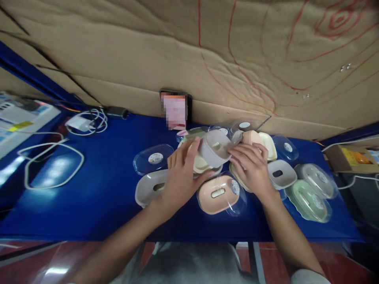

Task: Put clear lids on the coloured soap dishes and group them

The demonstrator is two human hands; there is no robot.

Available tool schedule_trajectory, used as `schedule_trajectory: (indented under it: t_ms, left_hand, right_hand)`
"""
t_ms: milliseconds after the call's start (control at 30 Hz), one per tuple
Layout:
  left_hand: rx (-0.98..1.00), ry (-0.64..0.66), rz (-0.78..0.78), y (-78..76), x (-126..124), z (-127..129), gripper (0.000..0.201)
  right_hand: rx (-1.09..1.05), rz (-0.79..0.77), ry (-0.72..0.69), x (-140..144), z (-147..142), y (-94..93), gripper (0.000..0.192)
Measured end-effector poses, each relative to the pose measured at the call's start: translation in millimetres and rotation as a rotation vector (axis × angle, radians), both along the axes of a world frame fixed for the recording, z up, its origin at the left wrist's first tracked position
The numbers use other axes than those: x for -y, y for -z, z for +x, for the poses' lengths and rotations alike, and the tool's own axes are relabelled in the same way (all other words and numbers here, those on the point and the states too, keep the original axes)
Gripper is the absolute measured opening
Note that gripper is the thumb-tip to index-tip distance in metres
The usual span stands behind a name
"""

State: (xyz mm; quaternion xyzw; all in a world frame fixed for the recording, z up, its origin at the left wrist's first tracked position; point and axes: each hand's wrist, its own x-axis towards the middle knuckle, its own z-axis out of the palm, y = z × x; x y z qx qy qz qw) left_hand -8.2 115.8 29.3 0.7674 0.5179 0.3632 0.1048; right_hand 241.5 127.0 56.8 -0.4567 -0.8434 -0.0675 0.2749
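A grey oval soap box base, tilted with its hollow side showing, is between my two hands over a heap of similar parts. My left hand curves round its left side, thumb below and forefinger raised along the wall. At its right rim are the closed fingertips of my right hand. A cream part lies just under the grey base. In front sits a peach base beside a clear lid. Another grey base is partly hidden behind my left wrist.
Clear lids, a grey base and a green base lie around on the blue table. A phone leans on the cardboard wall. White cables and a charger are at left.
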Motion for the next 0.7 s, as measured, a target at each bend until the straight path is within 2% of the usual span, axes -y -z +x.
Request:
schedule_trajectory:
  t_ms: [133, 233, 300, 433, 500, 567, 700]
  left_hand:
    - [-0.211, -0.042, 0.054, -0.6, 3, 2, 0.089]
    - [-0.298, 0.005, 0.081, -3.2, 7, 4, 0.082]
    - [-0.351, 0.048, 0.1, -4.7, 11, 5, 0.078]
    - [-0.427, 0.209, 0.135, -6.0, 22, 13, 0.073]
    - [-0.434, 0.274, 0.14, -5.0, 25, 19, 0.065]
    - [-0.418, 0.311, 0.147, -2.7, 27, 23, 0.06]
    - [-0.374, 0.331, 0.174, 1.0, 29, 28, 0.056]
  right_hand:
    - [0.026, 0.062, 0.196, 19, 22, -8.1, 0.037]
    - [0.007, 0.008, 0.359, 59, 67, -10.4, 0.043]
    - [-0.004, -0.006, 0.541, 95, 108, 0.2, 0.05]
    - [0.084, -0.09, 0.891, 163, 182, 42.1, 0.077]
    - [0.069, -0.139, 0.915, 185, 203, 58.6, 0.08]
    - [-0.026, -0.118, 0.889, 198, 211, 65.9, 0.076]
    - [-0.27, -0.02, 0.916, 200, 194, 66.1, 0.062]
